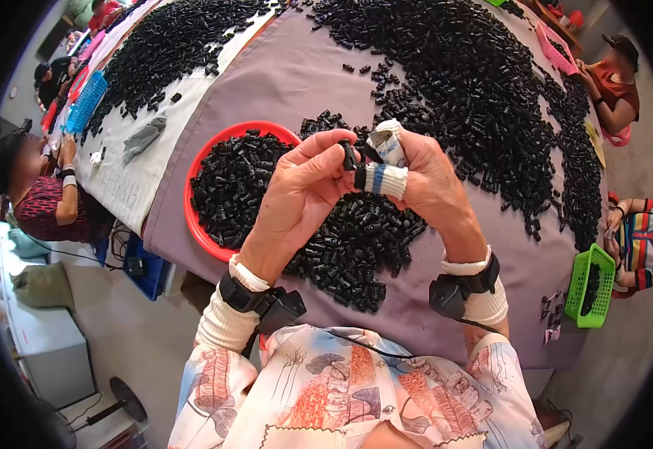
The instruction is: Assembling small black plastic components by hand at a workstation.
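My left hand (307,176) pinches a small black plastic cylinder (349,156) between thumb and forefinger, holding it upright over the table. Close beside it, my right hand (423,176) is closed, with white knitted wraps (385,180) around its thumb and forefinger, one striped blue. A dark, greyish bit shows at its fingertips; I cannot make out what it is. Beneath both hands lies a loose heap of similar black parts (356,254). A red round basin (191,198) full of these parts stands left of the heap, partly behind my left forearm.
A large spread of black parts (461,82) covers the table's (266,86) far side. A green basket (579,299) sits at the right edge, a blue basket (87,102) at the left. People sit along both sides. A grey plastic bag (144,140) lies on the left cloth.
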Demonstrator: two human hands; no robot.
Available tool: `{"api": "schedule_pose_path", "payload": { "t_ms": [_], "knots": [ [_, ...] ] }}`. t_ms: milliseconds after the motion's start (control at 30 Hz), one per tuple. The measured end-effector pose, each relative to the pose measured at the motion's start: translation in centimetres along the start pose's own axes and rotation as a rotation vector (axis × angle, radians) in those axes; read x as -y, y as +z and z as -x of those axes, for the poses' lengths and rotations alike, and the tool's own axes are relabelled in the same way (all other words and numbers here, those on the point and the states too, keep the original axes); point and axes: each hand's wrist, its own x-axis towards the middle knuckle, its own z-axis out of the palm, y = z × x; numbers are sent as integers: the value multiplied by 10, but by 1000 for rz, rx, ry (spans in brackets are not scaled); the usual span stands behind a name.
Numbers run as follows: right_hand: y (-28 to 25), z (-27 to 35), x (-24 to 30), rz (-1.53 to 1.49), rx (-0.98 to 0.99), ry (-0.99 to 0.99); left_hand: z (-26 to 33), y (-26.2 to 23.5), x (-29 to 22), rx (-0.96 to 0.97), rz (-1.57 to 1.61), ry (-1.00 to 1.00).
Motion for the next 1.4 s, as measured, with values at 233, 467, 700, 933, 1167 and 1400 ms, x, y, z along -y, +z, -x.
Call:
{"api": "schedule_pose_path", "payload": {
  "t_ms": [233, 467, 700, 933, 1167, 1400],
  "knots": [
    [0, 1, -3, 36, -37, -32, -3, 6, 0, -72, -39, 45],
    [4, 4, -8, -19, -84, -63, -5, 3, 3, -77, -82, 30],
    [5, 4, -11, -67, -81, 17, 0, 3, 8, -62, -92, 30],
    [9, 6, -14, -71, -99, -16, 0, -1, 10, -32, -77, 40],
    [10, 6, -14, -91, -107, -3, 1, -1, 8, -82, -81, 28],
    [9, 7, -21, -193, -73, 64, 1, -3, 12, -91, -67, 16]
  ]
}}
